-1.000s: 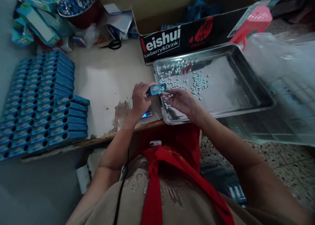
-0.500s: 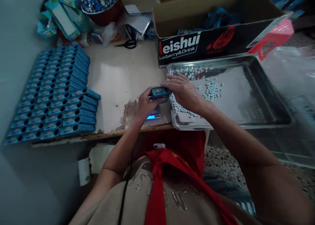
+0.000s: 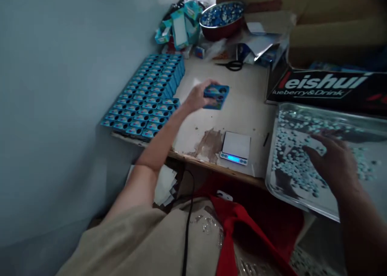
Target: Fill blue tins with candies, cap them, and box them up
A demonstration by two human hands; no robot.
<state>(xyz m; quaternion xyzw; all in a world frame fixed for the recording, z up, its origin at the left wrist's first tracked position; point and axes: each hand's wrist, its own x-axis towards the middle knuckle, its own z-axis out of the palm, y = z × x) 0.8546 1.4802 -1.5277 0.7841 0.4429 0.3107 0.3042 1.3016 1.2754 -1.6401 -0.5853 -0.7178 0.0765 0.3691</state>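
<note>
In our left hand (image 3: 201,95) we pinch a blue box (image 3: 218,91) between thumb and fingers, lifted over the middle of the tabletop (image 3: 250,90). It has a dark round hole near its right end and hangs between the rows (image 3: 148,90) and the carton (image 3: 325,86). Those rows are similar blue boxes packed tightly side by side along the wall (image 3: 75,86), each with a dark hole; our left forearm crosses in front of their near right corner.

Our right hand (image 3: 335,163) is over the metal tray (image 3: 302,203), thumb and forefinger spread with a gap between them. We cannot tell whether its fingertips touch the pellets (image 3: 298,169), which lie pale and scattered, thickest in the tray's left part.

Between our hands, near the front edge, we have the scale (image 3: 237,145), its display lit blue. A worn brown patch (image 3: 210,143) lies just left of it, and a thin dark stick (image 3: 266,139) lies between it and the tray.

Farther back, we see black scissors (image 3: 230,66), a red bowl (image 3: 223,34) heaped with small blue and silver pieces, and a turquoise pile (image 3: 179,28) of packaging beside it.
</note>
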